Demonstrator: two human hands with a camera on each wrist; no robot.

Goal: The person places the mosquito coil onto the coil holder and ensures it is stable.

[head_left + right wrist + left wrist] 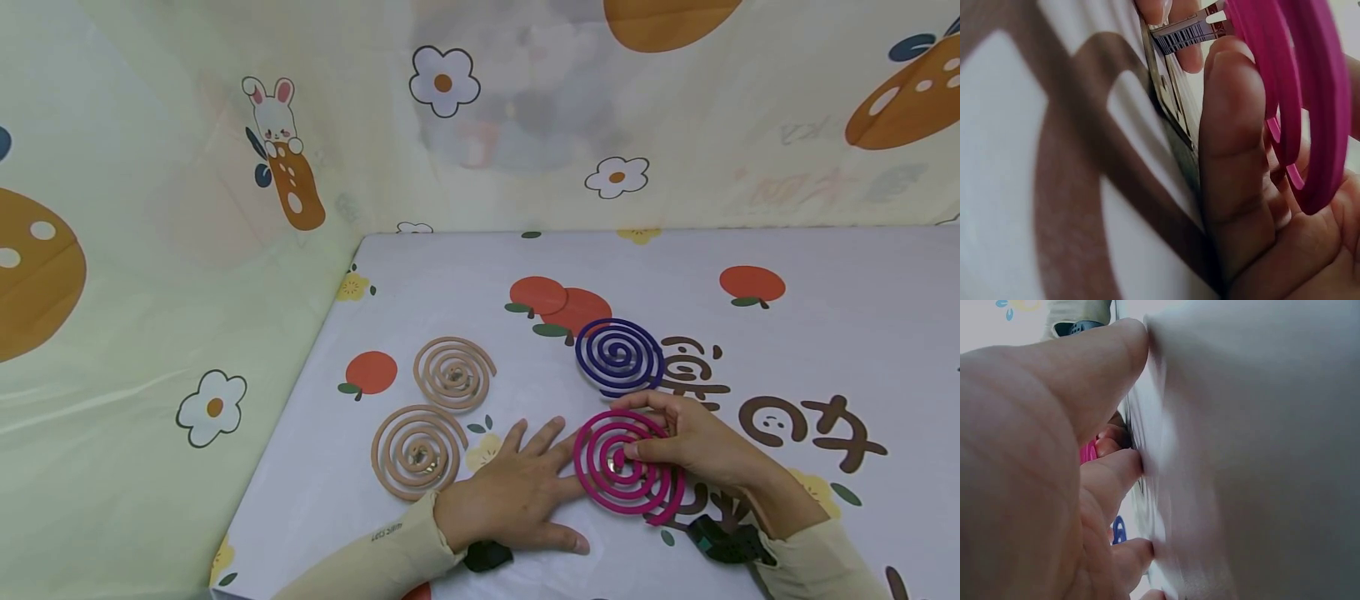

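A pink spiral mosquito coil (619, 457) is between the thumb and fingers of my right hand (697, 442), with the thumb near its centre. Seen from the right wrist, the coil (1329, 94) rises beside the thumb, and a thin metal stand (1175, 106) lies low by the fingertips. A small strip with barcode-like lines (1188, 40) shows there too. My left hand (517, 492) rests on the table with fingers spread, the fingertips nearest the pink coil reaching its left edge. In the left wrist view those fingers (1129, 462) press on the surface.
Two beige spiral coils (431, 457) lie left of my left hand, one behind the other, with shiny metal at their centres. A dark blue coil (618, 353) lies behind the pink one. The table (300, 517) has a printed cover, and patterned sheets (150, 317) stand at the left and back.
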